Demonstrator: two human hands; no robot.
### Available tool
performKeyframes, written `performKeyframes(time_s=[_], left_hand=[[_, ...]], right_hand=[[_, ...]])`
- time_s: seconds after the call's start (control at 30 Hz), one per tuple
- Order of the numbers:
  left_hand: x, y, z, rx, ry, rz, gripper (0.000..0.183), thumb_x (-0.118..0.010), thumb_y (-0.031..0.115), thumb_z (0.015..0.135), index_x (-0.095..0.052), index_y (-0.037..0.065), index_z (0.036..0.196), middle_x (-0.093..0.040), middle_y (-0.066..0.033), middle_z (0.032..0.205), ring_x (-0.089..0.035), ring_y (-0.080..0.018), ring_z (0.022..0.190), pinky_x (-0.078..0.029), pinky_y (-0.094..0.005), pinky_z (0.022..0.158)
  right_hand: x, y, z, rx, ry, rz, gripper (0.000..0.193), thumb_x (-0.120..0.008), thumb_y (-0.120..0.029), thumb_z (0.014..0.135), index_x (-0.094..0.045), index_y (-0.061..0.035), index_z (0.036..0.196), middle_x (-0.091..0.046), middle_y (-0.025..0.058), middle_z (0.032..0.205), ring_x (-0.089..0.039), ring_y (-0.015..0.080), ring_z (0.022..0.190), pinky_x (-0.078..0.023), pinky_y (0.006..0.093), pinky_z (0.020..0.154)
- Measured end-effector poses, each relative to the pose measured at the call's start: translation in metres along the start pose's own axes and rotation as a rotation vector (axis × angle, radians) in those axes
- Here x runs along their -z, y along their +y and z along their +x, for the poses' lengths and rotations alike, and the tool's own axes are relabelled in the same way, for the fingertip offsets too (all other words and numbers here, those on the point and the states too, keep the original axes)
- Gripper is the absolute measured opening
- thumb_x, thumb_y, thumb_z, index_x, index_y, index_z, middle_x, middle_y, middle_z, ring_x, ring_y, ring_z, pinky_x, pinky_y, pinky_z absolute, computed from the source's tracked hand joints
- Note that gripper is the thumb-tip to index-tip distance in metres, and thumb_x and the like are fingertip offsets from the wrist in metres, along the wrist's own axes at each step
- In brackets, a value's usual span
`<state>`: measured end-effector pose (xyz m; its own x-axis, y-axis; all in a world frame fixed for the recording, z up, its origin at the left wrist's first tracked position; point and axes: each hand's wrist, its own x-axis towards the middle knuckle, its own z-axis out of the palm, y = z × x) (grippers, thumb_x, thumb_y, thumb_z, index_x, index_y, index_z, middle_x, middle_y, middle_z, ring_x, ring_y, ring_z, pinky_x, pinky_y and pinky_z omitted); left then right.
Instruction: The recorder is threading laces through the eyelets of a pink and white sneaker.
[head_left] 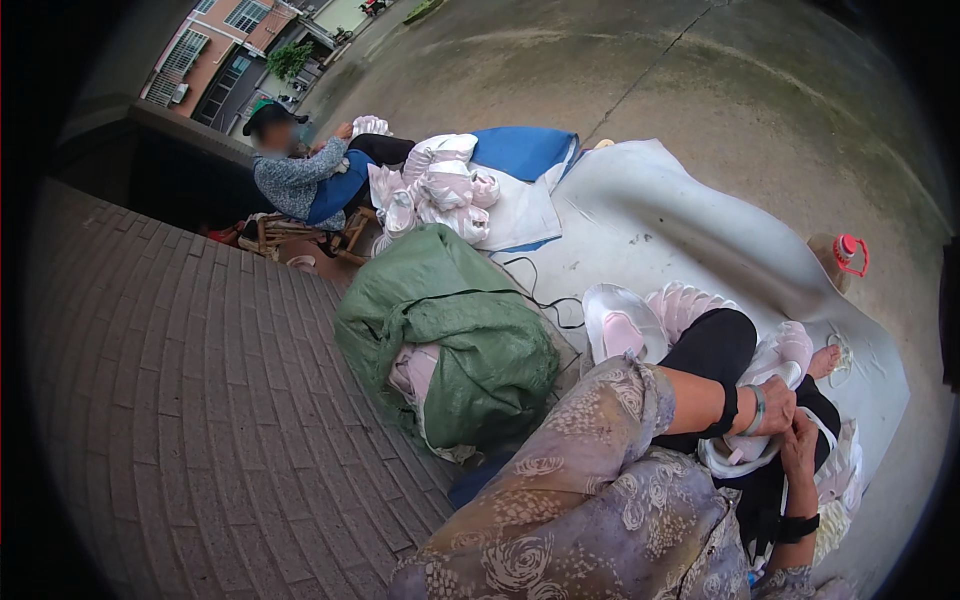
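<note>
On my lap lies a white and pale-pink fabric piece (738, 452), its exact kind hard to make out. My left hand (773, 406), with a bangle and a black band at the wrist, has its fingers closed at the white edge. Right beside it, my right hand (800, 446) pinches the same edge; the fingertips almost meet. Whether a needle or thread is between them is too small to tell. By my left knee rests a white-rimmed, pink-centred piece (622, 330) next to a ribbed pink one (690, 305). More pleated pieces (845, 470) lie beyond my right hand.
A green sack (450, 340) with pink cloth inside stands at my left. A pale sheet (680, 210) covers the ground ahead. Beyond it is a red-capped bottle (845, 252). A seated person (300, 175) handles similar pieces beside a pile (440, 190). A brick surface (220, 400) lies left.
</note>
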<state>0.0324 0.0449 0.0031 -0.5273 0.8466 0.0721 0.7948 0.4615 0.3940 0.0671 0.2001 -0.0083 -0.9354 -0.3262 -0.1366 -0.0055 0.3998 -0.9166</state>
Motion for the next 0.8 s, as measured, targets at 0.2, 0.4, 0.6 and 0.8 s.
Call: performKeyframes(time_s=[0.2,0.4,0.6,0.8], left_hand=[[0.02,0.001,-0.053,0.22,0.192,-0.016,0.008,-0.053,0.012,0.066,-0.053,0.008,0.06,-0.057,-0.0112,0.064,-0.059,-0.0267,0.06,-0.046,-0.0365,0.049],[0.083,-0.07,-0.255,0.86,0.413,0.195,0.019,-0.052,0.017,0.075,-0.048,0.004,0.061,-0.05,-0.0147,0.062,-0.051,-0.0346,0.058,-0.039,-0.044,0.05],[0.076,-0.093,-0.351,1.286,0.134,0.429,0.02,-0.053,0.022,0.076,-0.053,0.004,0.067,-0.055,-0.0164,0.072,-0.053,-0.0373,0.069,-0.04,-0.0468,0.059],[0.069,-0.064,-0.209,0.662,0.447,0.196,0.019,-0.061,0.017,0.072,-0.057,0.007,0.087,-0.056,-0.0085,0.091,-0.051,-0.0289,0.084,-0.039,-0.0391,0.072]], right_hand=[[-0.012,-0.01,-0.015,-0.262,0.101,0.127,0.073,-0.067,-0.012,0.063,-0.035,-0.0006,0.127,-0.053,0.0071,0.088,-0.047,0.008,0.061,-0.042,0.022,0.056],[-0.019,-0.021,0.0,-0.262,0.166,0.132,0.066,-0.065,-0.019,0.069,-0.035,0.0017,0.125,-0.054,0.0087,0.083,-0.05,0.0119,0.064,-0.043,0.0233,0.061],[-0.009,-0.028,0.001,-0.434,0.248,0.365,0.043,-0.042,-0.02,0.081,-0.039,0.0003,0.119,-0.055,0.0078,0.076,-0.052,0.0115,0.056,-0.044,0.0227,0.046],[-0.004,-0.027,0.019,-0.626,0.192,0.344,0.023,-0.048,-0.022,0.08,-0.051,-0.0011,0.09,-0.054,0.0072,0.066,-0.051,0.0125,0.047,-0.042,0.0238,0.042]])
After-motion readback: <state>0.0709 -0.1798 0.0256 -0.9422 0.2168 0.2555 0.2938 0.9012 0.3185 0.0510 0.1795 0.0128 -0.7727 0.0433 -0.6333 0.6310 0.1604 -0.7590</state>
